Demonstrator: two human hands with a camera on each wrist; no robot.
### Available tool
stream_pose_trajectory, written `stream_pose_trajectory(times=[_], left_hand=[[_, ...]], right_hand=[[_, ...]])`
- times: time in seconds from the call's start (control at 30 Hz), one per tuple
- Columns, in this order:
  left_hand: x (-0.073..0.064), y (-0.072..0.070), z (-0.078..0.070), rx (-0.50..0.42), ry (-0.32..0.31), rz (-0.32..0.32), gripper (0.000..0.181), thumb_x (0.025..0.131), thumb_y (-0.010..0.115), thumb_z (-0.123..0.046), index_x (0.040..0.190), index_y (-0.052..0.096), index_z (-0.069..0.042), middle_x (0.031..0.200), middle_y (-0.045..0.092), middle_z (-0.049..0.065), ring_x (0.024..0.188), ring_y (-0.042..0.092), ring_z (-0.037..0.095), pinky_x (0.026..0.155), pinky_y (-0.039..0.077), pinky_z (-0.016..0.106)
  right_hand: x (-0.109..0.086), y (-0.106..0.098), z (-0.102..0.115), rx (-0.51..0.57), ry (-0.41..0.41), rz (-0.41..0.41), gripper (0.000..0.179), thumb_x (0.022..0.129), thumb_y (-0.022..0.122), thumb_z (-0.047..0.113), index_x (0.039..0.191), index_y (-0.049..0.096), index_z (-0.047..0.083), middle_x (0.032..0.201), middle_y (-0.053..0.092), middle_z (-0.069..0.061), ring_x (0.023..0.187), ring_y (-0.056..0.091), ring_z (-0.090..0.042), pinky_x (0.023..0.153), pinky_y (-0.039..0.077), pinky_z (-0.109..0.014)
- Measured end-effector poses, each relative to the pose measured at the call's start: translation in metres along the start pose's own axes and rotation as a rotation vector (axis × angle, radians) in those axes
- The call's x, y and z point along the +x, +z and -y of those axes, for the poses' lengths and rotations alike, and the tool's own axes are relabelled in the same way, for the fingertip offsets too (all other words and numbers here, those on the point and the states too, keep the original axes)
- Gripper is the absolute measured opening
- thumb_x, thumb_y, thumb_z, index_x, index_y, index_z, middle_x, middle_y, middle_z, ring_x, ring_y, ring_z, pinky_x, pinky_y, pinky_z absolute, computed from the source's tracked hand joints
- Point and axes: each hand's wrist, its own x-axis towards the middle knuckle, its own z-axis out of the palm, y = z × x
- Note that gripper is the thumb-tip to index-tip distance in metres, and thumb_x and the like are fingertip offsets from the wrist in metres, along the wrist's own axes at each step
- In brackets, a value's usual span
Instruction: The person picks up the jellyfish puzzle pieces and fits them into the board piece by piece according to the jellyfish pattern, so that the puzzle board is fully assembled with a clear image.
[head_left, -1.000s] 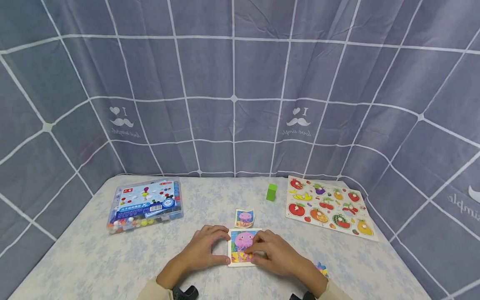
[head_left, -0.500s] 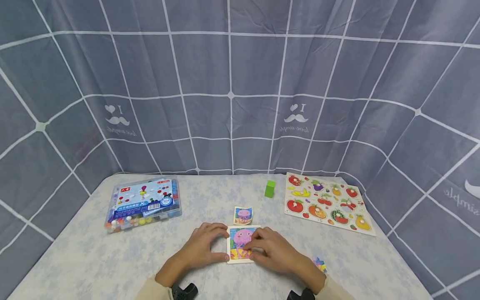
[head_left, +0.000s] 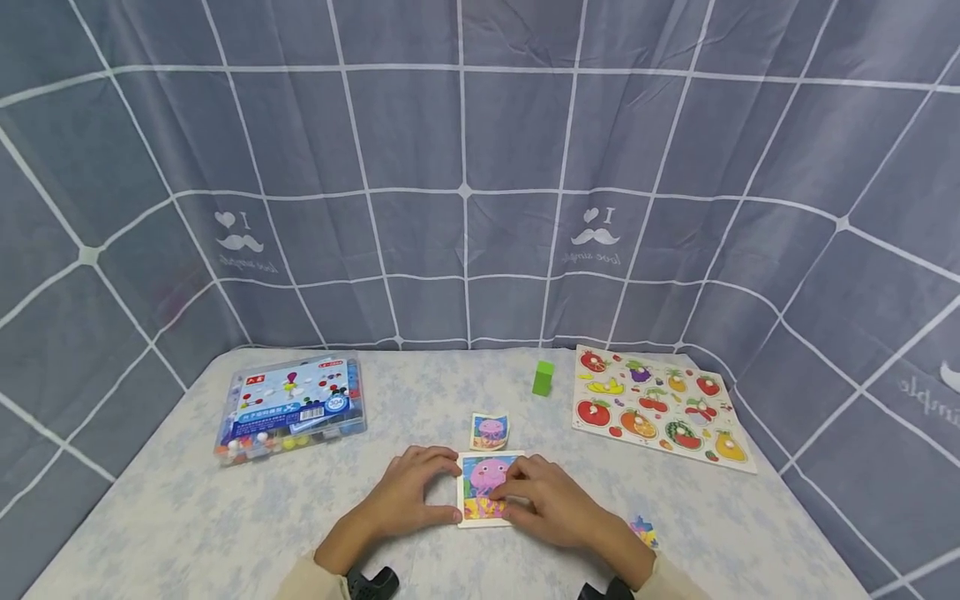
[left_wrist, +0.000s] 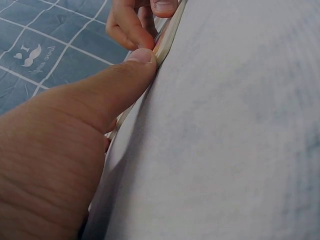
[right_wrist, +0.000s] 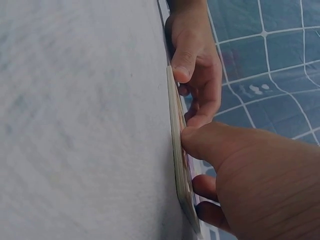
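Observation:
A small square jigsaw puzzle point(head_left: 480, 479) lies flat in a white frame, showing a pink jellyfish over yellow shapes. My left hand point(head_left: 411, 493) holds its left side, thumb at the lower corner and fingers at the upper one. In the left wrist view, the thumb of that left hand point(left_wrist: 100, 102) touches the frame's corner. Across the puzzle's right part, my right hand point(head_left: 553, 504) has bent fingers on the picture and its thumb at the lower edge, hiding that side. The right wrist view shows this right hand's point(right_wrist: 265, 172) thumb against the frame point(right_wrist: 175, 132).
Behind the puzzle lies a small matching picture card point(head_left: 490, 432). Loose puzzle pieces point(head_left: 643, 531) sit beside my right forearm. A green block point(head_left: 543, 378) stands farther back. A fruit peg board point(head_left: 660, 408) is at the right, a clear plastic parts box point(head_left: 292, 400) at the left.
The head view shifts slightly. Both hands stay at the puzzle in nearly the same pose, and nothing else visibly moves.

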Motion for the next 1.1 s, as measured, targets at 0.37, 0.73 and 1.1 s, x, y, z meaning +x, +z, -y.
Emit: stream_pose_trajectory(times=[0.37,0.73,1.1], left_hand=[[0.000,0.001,0.003,-0.004,-0.009,0.009,0.055,0.079,0.078,-0.061,0.118,0.066,-0.024,0.136,0.058,-0.007,0.121,0.048,0.019,0.092,0.037,0.049],[0.000,0.005,0.002,-0.015,-0.001,0.006,0.055,0.079,0.078,-0.062,0.118,0.066,-0.025,0.136,0.057,-0.009,0.120,0.048,0.018,0.091,0.037,0.047],[-0.001,0.001,0.005,0.001,0.002,0.005,0.057,0.079,0.076,-0.064,0.119,0.066,-0.024,0.137,0.057,-0.008,0.121,0.048,0.019,0.090,0.037,0.047]], right_hand=[[0.000,-0.003,0.002,-0.003,0.016,0.042,0.031,0.096,0.068,0.026,0.127,0.070,0.029,0.113,0.056,0.012,0.096,0.047,-0.006,0.079,0.042,-0.027],[-0.022,-0.047,-0.002,0.045,0.163,0.193,0.038,0.097,0.068,0.038,0.133,0.066,0.024,0.118,0.060,0.010,0.106,0.053,-0.008,0.090,0.046,-0.040],[-0.112,-0.090,-0.034,0.050,0.356,0.181,0.055,0.090,0.072,0.053,0.133,0.064,0.019,0.121,0.057,0.007,0.104,0.053,-0.016,0.086,0.048,-0.042]])
